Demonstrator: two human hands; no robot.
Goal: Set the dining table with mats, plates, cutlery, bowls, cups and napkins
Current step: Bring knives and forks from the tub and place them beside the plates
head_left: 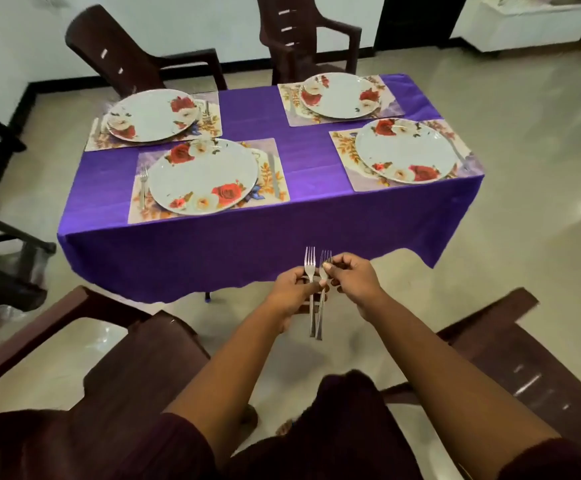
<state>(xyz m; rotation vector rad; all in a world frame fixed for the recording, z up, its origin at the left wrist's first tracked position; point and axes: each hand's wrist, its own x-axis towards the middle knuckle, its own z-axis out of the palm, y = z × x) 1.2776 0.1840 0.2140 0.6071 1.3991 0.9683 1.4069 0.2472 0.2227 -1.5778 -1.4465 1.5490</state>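
1. The left hand [294, 289] grips two forks [316, 296] by their necks; the right hand [353, 280] pinches the right-hand one's head.
2. Both forks stand near-upright, tines pointing far, towards the table [247, 237].
3. The two right-side mats (apparently forkless) lie far and right; the right hand is nearer.
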